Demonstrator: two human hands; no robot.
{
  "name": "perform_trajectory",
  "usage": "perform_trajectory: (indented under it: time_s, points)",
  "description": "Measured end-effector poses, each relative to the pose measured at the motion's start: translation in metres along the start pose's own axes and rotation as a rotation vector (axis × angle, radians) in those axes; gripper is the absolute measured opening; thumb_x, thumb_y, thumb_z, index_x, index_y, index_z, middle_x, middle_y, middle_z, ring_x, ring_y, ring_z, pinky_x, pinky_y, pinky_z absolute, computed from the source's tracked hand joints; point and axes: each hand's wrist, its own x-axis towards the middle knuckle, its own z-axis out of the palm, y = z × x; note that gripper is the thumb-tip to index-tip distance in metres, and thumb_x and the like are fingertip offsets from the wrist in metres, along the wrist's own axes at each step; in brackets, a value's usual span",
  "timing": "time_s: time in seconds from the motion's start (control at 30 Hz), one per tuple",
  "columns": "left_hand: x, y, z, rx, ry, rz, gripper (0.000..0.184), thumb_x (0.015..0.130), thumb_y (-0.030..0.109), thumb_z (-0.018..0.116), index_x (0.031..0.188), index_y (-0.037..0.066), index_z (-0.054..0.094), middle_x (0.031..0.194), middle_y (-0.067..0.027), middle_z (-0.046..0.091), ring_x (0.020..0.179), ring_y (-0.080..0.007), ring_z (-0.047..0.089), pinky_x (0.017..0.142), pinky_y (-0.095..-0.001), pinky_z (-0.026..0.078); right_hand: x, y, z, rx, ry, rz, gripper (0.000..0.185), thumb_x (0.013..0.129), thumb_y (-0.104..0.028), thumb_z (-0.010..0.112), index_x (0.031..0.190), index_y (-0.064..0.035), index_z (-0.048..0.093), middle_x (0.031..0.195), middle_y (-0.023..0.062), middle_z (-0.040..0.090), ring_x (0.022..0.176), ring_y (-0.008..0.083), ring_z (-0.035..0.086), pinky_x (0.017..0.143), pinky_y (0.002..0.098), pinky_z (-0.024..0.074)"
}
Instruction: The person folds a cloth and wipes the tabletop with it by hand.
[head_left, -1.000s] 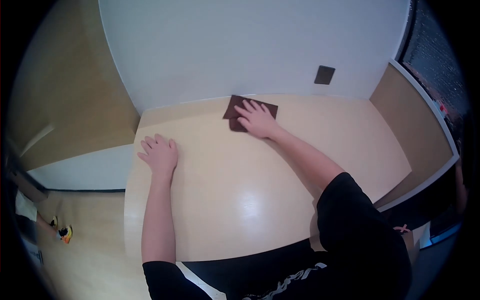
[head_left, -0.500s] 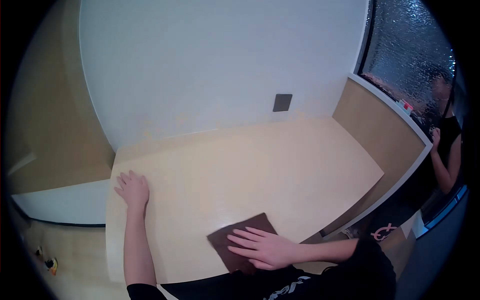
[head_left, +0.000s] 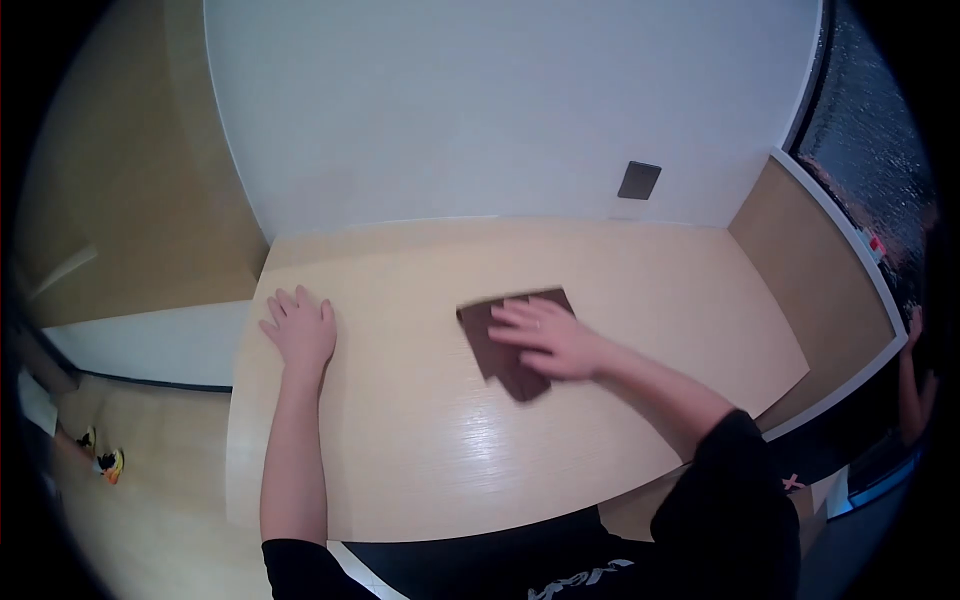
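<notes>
A brown cloth [head_left: 497, 362] lies on the pale wooden table [head_left: 400, 440], roughly mid-surface, with its far left corner slightly raised and its near edge uneven. Flat on top of it rests my right hand [head_left: 556, 343], fingers stretched out to the left and a ring on one of them; the hand is slightly blurred. My left hand [head_left: 303, 330] is spread palm down near the table's left edge, apart from the cloth, and holds nothing.
A white wall [head_left: 480, 110] with a dark square plate [head_left: 639, 180] backs the table. On the right stands a wooden partition [head_left: 820, 250] with a pale rim, and another person's arm [head_left: 912, 385] beyond it. Shoes [head_left: 110, 465] show on the floor at left.
My right hand and the cloth have moved away from the table's front edge toward its middle. My left hand stays near the left edge. The camera view has shifted.
</notes>
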Motion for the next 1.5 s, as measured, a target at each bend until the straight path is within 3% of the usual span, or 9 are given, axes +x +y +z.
perform_trajectory:
  time_s: [0.27,0.67,0.93,0.97,1.07,1.1,1.2,1.23,1.5]
  points:
    - [-0.002,-0.001,0.006,0.005,0.062,0.003,0.056,0.093,0.038,0.047,0.135,0.001,0.043,0.144,-0.0282,0.034,0.137,-0.0435,0.025,0.105,-0.0665,0.021,0.122,0.117,0.011,-0.075,0.277,0.309,0.048,0.09,-0.034,0.047,0.135,-0.0164,0.052,0.145,0.0113,0.043,0.137,0.0297,0.034,0.111,0.046,0.0269]
    - [-0.002,0.0,0.002,-0.024,0.064,0.008,0.056,0.092,0.037,0.048,0.135,0.001,0.043,0.143,-0.0285,0.034,0.137,-0.0439,0.025,0.105,-0.0672,0.019,0.123,0.076,0.027,-0.208,0.214,0.493,0.054,0.095,-0.038,0.035,0.144,-0.0152,0.04,0.152,0.0126,0.033,0.141,0.0285,0.027,0.115,0.0464,0.0211]
    - [0.002,-0.001,0.004,-0.039,0.087,0.023,0.056,0.092,0.039,0.049,0.134,0.002,0.046,0.144,-0.0274,0.035,0.137,-0.0438,0.025,0.106,-0.0653,0.019,0.109,0.069,0.025,-0.138,0.203,0.407,0.056,0.091,-0.043,0.044,0.142,-0.0177,0.043,0.149,0.0135,0.036,0.139,0.0301,0.028,0.115,0.0474,0.0195]
    - [0.001,0.0,0.002,-0.042,0.075,0.027,0.057,0.092,0.039,0.048,0.134,0.002,0.046,0.143,-0.0275,0.035,0.137,-0.0437,0.025,0.106,-0.0652,0.019,0.108,0.071,0.027,-0.137,0.306,0.342,0.051,0.089,-0.044,0.049,0.132,-0.0166,0.053,0.139,0.0127,0.046,0.133,0.0302,0.037,0.112,0.0466,0.0254]
    - [0.002,0.0,0.008,-0.046,0.084,0.025,0.057,0.092,0.04,0.048,0.134,0.002,0.046,0.143,-0.0278,0.035,0.137,-0.0435,0.026,0.106,-0.0651,0.018,0.116,0.08,0.009,0.073,0.285,0.327,0.042,0.088,-0.04,0.053,0.119,-0.014,0.062,0.127,0.0113,0.055,0.124,0.0306,0.045,0.107,0.0454,0.0326]
    - [0.002,0.001,0.007,-0.04,0.099,0.026,0.057,0.092,0.04,0.048,0.134,0.002,0.047,0.143,-0.0279,0.035,0.137,-0.0436,0.026,0.106,-0.0651,0.018,0.121,0.084,0.007,0.119,0.354,0.317,0.033,0.088,-0.037,0.055,0.104,-0.0114,0.067,0.114,0.0106,0.06,0.112,0.0321,0.052,0.099,0.0447,0.0387]
    - [0.0,0.002,0.003,-0.068,0.07,0.024,0.057,0.091,0.04,0.049,0.134,0.002,0.047,0.144,-0.0282,0.035,0.137,-0.0438,0.026,0.106,-0.0652,0.018,0.133,0.095,0.007,0.034,0.419,0.435,0.028,0.086,-0.034,0.056,0.097,-0.0102,0.066,0.105,0.0121,0.062,0.106,0.0339,0.054,0.096,0.0455,0.04]
    - [-0.003,0.003,0.0,-0.054,0.072,0.014,0.057,0.091,0.04,0.049,0.134,0.002,0.047,0.144,-0.0282,0.035,0.137,-0.0438,0.026,0.106,-0.0652,0.018,0.136,0.099,0.016,-0.06,0.521,0.353,0.025,0.085,-0.031,0.056,0.09,-0.0079,0.064,0.097,0.0136,0.062,0.099,0.0346,0.056,0.091,0.046,0.0428]
    - [-0.006,0.004,-0.009,-0.081,0.035,0.03,0.056,0.089,0.038,0.051,0.13,0.0,0.049,0.143,-0.0289,0.036,0.136,-0.0447,0.027,0.105,-0.0669,0.02,0.152,0.119,0.01,-0.005,0.526,0.372,0.024,0.08,-0.027,0.06,0.083,-0.0034,0.059,0.09,0.0156,0.061,0.092,0.036,0.056,0.08,0.046,0.0464]
